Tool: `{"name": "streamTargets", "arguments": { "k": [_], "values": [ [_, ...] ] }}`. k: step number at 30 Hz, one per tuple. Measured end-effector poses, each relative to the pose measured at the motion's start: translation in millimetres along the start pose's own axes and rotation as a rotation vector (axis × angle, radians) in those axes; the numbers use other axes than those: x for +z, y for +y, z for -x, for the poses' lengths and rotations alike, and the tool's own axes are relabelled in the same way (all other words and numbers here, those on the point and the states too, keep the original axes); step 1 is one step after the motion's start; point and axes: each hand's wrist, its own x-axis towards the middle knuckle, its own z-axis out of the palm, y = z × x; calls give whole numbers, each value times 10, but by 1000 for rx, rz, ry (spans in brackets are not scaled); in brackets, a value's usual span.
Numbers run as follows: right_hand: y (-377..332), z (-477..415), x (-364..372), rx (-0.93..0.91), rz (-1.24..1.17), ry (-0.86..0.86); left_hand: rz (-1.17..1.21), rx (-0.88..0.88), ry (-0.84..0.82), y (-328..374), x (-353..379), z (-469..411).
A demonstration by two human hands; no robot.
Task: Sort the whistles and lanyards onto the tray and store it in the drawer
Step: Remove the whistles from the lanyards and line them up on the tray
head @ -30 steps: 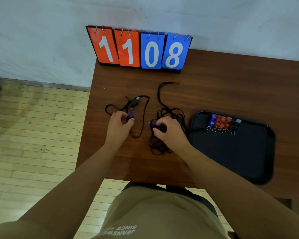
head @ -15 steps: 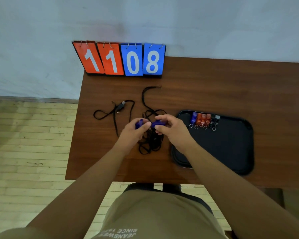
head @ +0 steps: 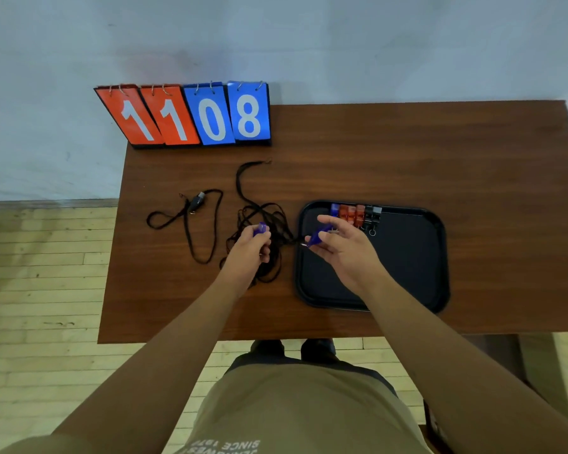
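Right hand (head: 345, 253) pinched a small blue plastic whistle (head: 318, 235) between thumb and fingertips, with the other fingers loosely spread, just over the left edge of the black rectangular plastic tray (head: 407, 263). The ring at its tail looked tied to a cord running left into the tangle of thin black cord lanyards (head: 269, 214) on the brown wooden table (head: 407, 152); couldn't confirm the join

Left hand (head: 248, 253) was curled round a second blue plastic whistle (head: 260, 229), directly above that tangle. A row of blue, orange and black whistles (head: 354, 213) sat along the tray's far edge, blue at the left end. A black whistle on its looped cord (head: 197, 200) lay apart, further left

My read was that the step was freeing the blues and parking them next to the blue one:
- grip the body, not the ring
- unclip over the table, else the cord drags the tangle onto the tray
- do one whistle at a time, spare hand pinning the cord
- come in from the row's left end so the wrist doesn't sweep the others

Drawer wasn't in view
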Motion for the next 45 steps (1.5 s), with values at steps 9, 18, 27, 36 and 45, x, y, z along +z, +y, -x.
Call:
{"name": "streamTargets", "arguments": {
  "k": [9,18,27,36,45],
  "values": [
    [-220,88,-767,2,111,155,-342,164,11,-6,663,-65],
    [-269,-317,-1626,-34,440,477,-732,288,198,26,1193,-547],
    [-265,-838,-1787,-118,827,492,-1000,279,267,-55,1366,-881],
    [-130,-1043,-1795,-79,879,431,-924,262,209,-120,1417,-959],
    [-102,-1071,-1752,-101,901,430,-929,284,132,-187,1361,-913]
  ]
}}
